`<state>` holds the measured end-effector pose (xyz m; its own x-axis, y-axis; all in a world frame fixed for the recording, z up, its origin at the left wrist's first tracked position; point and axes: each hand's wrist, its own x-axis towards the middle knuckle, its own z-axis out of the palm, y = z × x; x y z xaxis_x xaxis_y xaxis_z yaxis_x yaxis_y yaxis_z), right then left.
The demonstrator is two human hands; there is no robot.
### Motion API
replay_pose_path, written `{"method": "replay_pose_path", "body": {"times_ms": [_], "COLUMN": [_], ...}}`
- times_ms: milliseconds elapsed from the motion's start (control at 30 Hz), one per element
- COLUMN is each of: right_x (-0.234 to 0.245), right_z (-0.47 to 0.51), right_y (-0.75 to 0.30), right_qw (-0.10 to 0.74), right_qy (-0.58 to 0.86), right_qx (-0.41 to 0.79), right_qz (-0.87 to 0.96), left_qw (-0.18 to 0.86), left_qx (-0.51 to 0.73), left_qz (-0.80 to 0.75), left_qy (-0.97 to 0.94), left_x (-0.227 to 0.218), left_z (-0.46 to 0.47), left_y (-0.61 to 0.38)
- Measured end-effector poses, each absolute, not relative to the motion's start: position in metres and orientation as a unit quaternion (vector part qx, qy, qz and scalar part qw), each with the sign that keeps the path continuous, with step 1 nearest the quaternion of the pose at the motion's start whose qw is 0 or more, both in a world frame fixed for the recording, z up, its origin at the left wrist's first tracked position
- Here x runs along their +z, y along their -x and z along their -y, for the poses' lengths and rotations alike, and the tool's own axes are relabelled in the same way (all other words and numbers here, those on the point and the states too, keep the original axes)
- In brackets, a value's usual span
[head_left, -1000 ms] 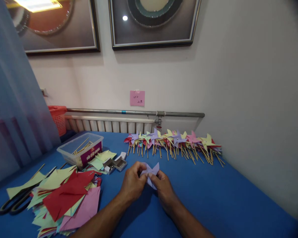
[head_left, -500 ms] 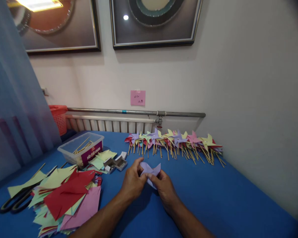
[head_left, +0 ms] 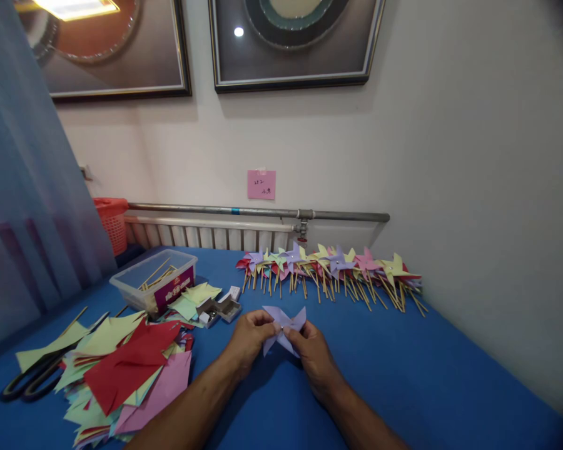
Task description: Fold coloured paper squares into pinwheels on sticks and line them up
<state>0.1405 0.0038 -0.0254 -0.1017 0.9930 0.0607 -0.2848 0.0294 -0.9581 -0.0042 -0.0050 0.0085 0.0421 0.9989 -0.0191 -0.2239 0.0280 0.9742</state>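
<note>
A lilac paper pinwheel head (head_left: pixel 291 320) is held between both hands above the blue tabletop. My left hand (head_left: pixel 251 340) pinches it from the left, its thumb close to the centre. From the right, my right hand (head_left: pixel 312 350) grips the paper with thumb and fingers, the thumb also near the middle. A small shiny pin head (head_left: pixel 282 329) shows at the centre between the thumbs. No stick is visible on this pinwheel; its underside is hidden by my fingers. Small grey boxes (head_left: pixel 228 307) with tiny metal pins stand beyond my left hand.
Finished pinwheels (head_left: pixel 340 261) on sticks lie in a row at the back. Left are a stack of coloured paper (head_left: pixel 131 369), black-handled scissors (head_left: pixel 32 381) and a clear plastic tub (head_left: pixel 157 281) of sticks. A blue curtain (head_left: pixel 32 187) hangs far left; a pipe (head_left: pixel 216 210) runs along the wall.
My left hand has shifted its hold toward the lower left, and its raised index finger has come down. More of the pinwheel's blades now show, and the pin head has come into sight.
</note>
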Motion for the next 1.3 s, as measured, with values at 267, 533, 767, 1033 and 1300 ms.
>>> {"method": "replay_pose_path", "body": {"times_ms": [267,533,767,1033,1300], "right_x": [-0.015,-0.019,-0.021,-0.031,-0.034], "right_z": [0.004,0.004,0.0,-0.008,-0.012], "right_y": [-0.138,-0.139,-0.14,-0.141,-0.142], "right_qw": [0.529,0.517,0.52,0.518,0.525], "right_qy": [0.4,0.392,0.394,0.403,0.399], "right_qx": [0.581,0.59,0.594,0.587,0.593], "right_qz": [0.472,0.481,0.471,0.475,0.463], "left_qw": [0.554,0.573,0.543,0.547,0.517], "left_qx": [0.499,0.465,0.48,0.48,0.492], "left_qz": [-0.472,-0.427,-0.473,-0.463,-0.468], "left_qy": [-0.471,-0.523,-0.501,-0.506,-0.522], "left_x": [0.002,0.01,-0.006,-0.007,-0.007], "left_z": [0.0,0.005,-0.004,-0.005,-0.006], "left_y": [0.004,0.003,0.006,0.007,0.008]}}
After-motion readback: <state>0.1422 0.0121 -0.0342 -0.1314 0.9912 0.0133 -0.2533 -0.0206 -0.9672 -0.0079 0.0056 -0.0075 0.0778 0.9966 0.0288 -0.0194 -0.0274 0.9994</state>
